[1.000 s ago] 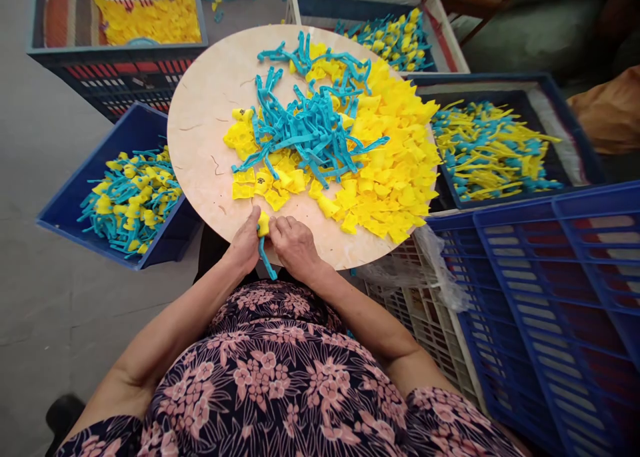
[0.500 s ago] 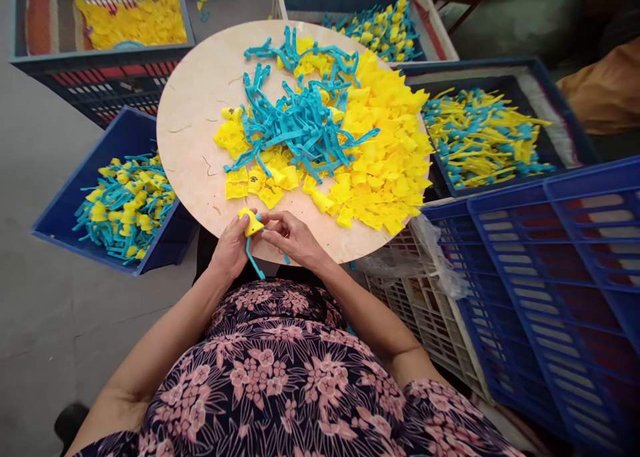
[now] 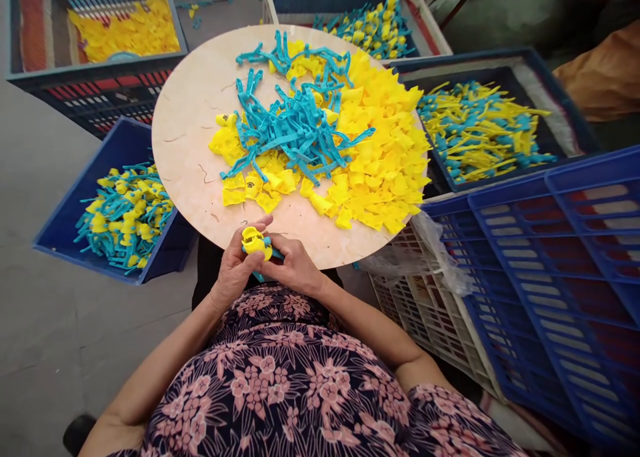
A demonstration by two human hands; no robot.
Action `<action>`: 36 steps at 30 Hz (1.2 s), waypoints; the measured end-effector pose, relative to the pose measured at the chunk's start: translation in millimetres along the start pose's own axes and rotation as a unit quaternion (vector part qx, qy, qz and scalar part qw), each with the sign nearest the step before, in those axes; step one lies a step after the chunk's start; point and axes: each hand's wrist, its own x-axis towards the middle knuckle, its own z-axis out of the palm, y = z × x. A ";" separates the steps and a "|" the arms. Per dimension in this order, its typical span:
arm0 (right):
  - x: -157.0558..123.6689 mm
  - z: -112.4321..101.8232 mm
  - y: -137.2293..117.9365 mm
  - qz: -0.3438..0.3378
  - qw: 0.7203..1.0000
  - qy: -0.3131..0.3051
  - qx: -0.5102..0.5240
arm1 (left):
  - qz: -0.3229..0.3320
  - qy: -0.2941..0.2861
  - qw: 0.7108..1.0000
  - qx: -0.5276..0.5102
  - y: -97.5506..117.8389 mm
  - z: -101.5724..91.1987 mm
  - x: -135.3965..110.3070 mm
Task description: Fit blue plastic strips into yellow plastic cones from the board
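Close to my body, at the near edge of the round table (image 3: 185, 137), my left hand (image 3: 235, 267) is closed around a yellow plastic torso-shaped piece (image 3: 257, 245) whose hollow opening faces up. My right hand (image 3: 295, 265) pinches a blue plastic limb piece (image 3: 273, 247) against the yellow piece's right side. Part of the blue plastic hangs below, mostly hidden by my fingers. Beyond my hands lie a tangled heap of blue limb pieces (image 3: 295, 124) and a broad pile of yellow pieces (image 3: 385, 137).
A blue bin (image 3: 55, 227) of joined blue-yellow figures stands left. Behind it is a crate (image 3: 100, 97) of yellow pieces. A white-rimmed crate (image 3: 435, 17) and a dark tray (image 3: 570, 110) hold more parts. Blue slatted crates (image 3: 520, 257) lean at right.
My hands have turned the yellow piece so its opening faces up, and drawn it slightly nearer my body. My right hand has closed in on its side. The view has shifted slightly.
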 end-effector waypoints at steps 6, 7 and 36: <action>-3.5 2.8 -3.6 0.011 0.998 -0.037 -0.048 | -0.024 0.089 0.996 -0.021 11.5 4.7 2.7; -3.7 1.7 -5.3 0.021 0.997 -0.051 -0.062 | -0.055 0.127 0.989 -0.055 11.6 2.7 6.1; 5.6 -18.9 -1.0 0.054 0.996 -0.042 0.055 | -0.167 0.117 0.964 -0.168 8.9 -15.3 17.4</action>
